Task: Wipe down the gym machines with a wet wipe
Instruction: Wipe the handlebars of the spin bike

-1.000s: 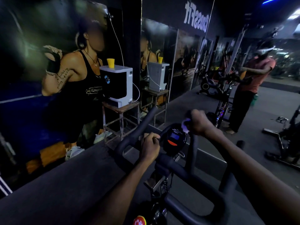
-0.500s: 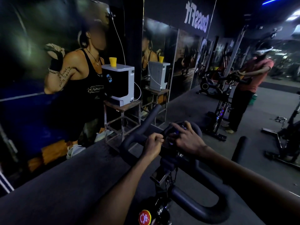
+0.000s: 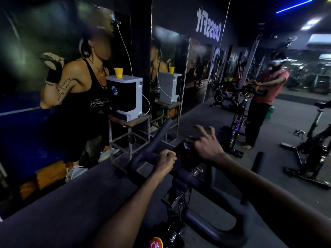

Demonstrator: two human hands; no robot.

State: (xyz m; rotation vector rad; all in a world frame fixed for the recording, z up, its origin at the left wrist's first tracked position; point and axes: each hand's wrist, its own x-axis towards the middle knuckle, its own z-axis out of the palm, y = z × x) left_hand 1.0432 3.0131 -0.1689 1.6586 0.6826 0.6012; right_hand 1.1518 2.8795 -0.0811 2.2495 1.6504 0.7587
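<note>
I stand at a black spin bike; its curved handlebar [image 3: 158,138] fills the lower middle of the head view. My left hand [image 3: 165,161] is closed in a fist around the left side of the bar. My right hand [image 3: 206,145] lies flat over the bike's small console [image 3: 188,157], fingers spread, pressing a pale wet wipe [image 3: 187,145] against its top. Only a small corner of the wipe shows under my thumb. The console screen is mostly hidden by my hand.
A white water purifier [image 3: 125,97] with a yellow cup stands on a metal stool [image 3: 129,135] just beyond the bar, against a poster and mirror wall. A person [image 3: 265,97] works at another bike [image 3: 236,133] ahead. A third bike [image 3: 311,151] stands at right.
My right hand came down from the upright centre grip onto the console and spread its fingers over the wipe. My left hand kept its hold on the bar.
</note>
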